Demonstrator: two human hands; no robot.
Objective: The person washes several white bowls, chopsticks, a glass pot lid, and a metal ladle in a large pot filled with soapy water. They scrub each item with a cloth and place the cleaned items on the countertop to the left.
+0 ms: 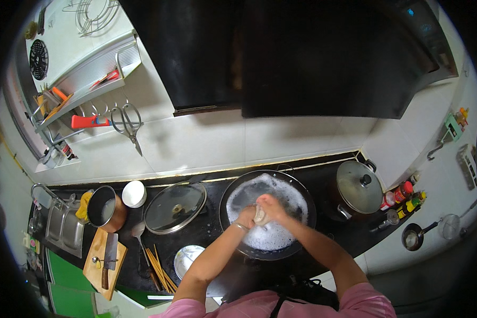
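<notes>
Over a large dark wok (225, 198) full of foamy liquid (270, 238), my two hands meet around a wet, pale cloth-like bundle (259, 217). My left hand (246, 216), with a bracelet at the wrist, grips its left side. Gripping the upper right of the bundle is my right hand (272, 206). The fingers hide much of it, so I cannot tell exactly what it is. White suds ring the liquid's surface and lie thick below my hands.
Left of the wok are a glass lid (163, 208), a white bowl (134, 194), a copper-coloured pot (117, 214), a spatula (138, 230), chopsticks (161, 270), a metal plate (187, 258) and a cleaver (111, 250) on a cutting board (93, 274). A lidded pot (357, 187) stands right.
</notes>
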